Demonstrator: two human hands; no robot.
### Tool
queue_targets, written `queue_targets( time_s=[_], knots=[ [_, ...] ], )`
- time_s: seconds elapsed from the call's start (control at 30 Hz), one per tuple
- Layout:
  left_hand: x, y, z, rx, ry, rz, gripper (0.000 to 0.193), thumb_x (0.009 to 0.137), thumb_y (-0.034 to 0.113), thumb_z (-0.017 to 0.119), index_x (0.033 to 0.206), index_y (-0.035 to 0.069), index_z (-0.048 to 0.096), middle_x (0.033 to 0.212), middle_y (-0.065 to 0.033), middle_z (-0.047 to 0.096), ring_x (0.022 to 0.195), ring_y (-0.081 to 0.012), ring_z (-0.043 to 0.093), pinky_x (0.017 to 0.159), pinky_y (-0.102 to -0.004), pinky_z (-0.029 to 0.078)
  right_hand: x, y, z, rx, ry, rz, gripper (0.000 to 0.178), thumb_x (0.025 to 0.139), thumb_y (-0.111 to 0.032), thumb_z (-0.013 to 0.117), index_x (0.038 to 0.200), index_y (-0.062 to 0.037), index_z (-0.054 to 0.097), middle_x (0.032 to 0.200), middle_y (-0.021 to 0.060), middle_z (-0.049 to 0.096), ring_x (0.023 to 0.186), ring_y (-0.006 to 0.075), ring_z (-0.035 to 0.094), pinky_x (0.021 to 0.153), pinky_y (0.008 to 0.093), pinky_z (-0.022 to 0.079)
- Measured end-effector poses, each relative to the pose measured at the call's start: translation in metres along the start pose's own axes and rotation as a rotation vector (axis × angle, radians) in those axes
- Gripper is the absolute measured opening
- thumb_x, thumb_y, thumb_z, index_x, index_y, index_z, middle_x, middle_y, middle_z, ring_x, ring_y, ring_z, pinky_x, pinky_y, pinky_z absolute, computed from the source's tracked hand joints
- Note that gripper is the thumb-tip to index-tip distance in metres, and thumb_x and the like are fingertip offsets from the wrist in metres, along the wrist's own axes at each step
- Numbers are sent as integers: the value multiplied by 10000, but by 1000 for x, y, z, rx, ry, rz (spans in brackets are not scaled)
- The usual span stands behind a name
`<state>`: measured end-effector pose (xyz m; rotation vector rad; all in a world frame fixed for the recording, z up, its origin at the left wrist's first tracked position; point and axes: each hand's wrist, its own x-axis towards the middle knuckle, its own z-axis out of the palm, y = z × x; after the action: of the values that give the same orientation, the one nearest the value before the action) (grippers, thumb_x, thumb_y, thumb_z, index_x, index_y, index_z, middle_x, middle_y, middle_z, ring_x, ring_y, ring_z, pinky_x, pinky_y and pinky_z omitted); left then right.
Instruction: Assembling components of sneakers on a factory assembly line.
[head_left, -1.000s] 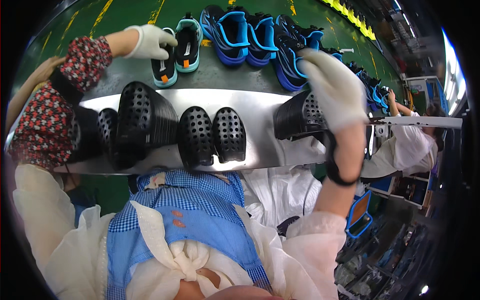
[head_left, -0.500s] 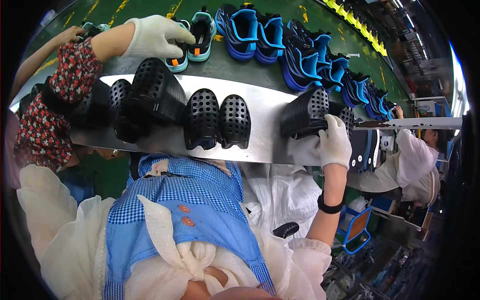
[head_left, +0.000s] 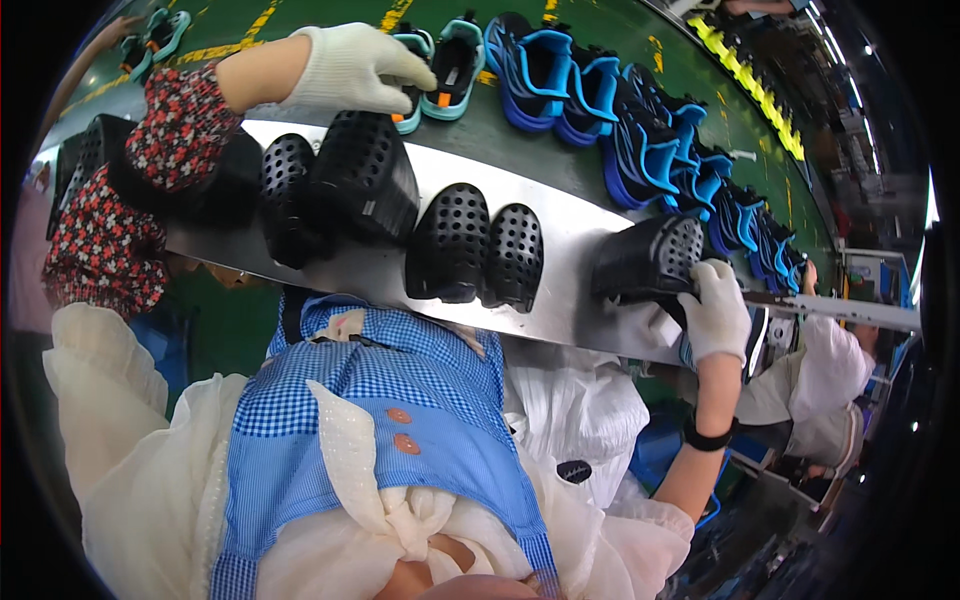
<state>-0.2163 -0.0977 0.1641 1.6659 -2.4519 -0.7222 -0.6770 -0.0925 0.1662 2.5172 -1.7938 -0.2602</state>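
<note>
My left hand (head_left: 365, 72), in a white knit glove below a floral sleeve, reaches over the table's far side. Its thumb and fingers are spread above the left shoe of a mint-green pair (head_left: 455, 70). On the right, my gloved right hand (head_left: 718, 312) curls its fingers around a black perforated toe-shaped shell (head_left: 673, 311), mostly hidden by the glove. Beside it lies a nested stack of the same shells (head_left: 650, 256). Two more black shells (head_left: 447, 243) stand side by side mid-table, and a taller stack (head_left: 362, 170) sits below my left hand.
The narrow metal table (head_left: 565, 215) runs between me and a green conveyor belt (head_left: 330, 12). Blue-and-black shoes (head_left: 640, 150) line the belt, with yellow-green items (head_left: 750, 90) beyond. One co-worker (head_left: 830, 370) sits at right; another person's arm (head_left: 85, 65) reaches in at far left.
The view has shifted, so most things sit further right and lower. My right hand has moved from the shells' top to their near right side. My left hand stays over the mint-green shoe.
</note>
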Motion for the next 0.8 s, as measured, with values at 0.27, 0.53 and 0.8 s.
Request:
queue_targets(
  time_s=[0.27, 0.53, 0.8],
  knots=[
    [10, 12, -13, -362, 73, 113, 604, 863, 384, 587, 1298, -26, 502, 1174, -160, 621, 1020, -240, 624, 891, -327, 480, 15, -82, -78, 517, 286, -186, 361, 681, 56, 682, 1022, -8, 582, 1079, 109, 559, 874, 206, 587, 730, 292, 493],
    [10, -11, -38, -1634, 429, -50, 499, 763, 357, 747, 996, -20, 518, 813, -113, 608, 668, -216, 663, 699, -353, 579, 114, -239, -103, 1039, 248, -630, 371, 752, 14, 643, 1114, 16, 565, 1106, 104, 589, 909, 163, 575, 795, 271, 472],
    [3, -53, -20, -948, 944, -226, 380, 750, 360, 579, 867, 2, 635, 814, -119, 647, 664, -190, 620, 624, -313, 515, 149, -302, -69, 1193, -169, -393, 348, 943, -312, 543, 1018, 26, 588, 679, 44, 588, 565, 95, 549, 552, 215, 447]
  ],
)
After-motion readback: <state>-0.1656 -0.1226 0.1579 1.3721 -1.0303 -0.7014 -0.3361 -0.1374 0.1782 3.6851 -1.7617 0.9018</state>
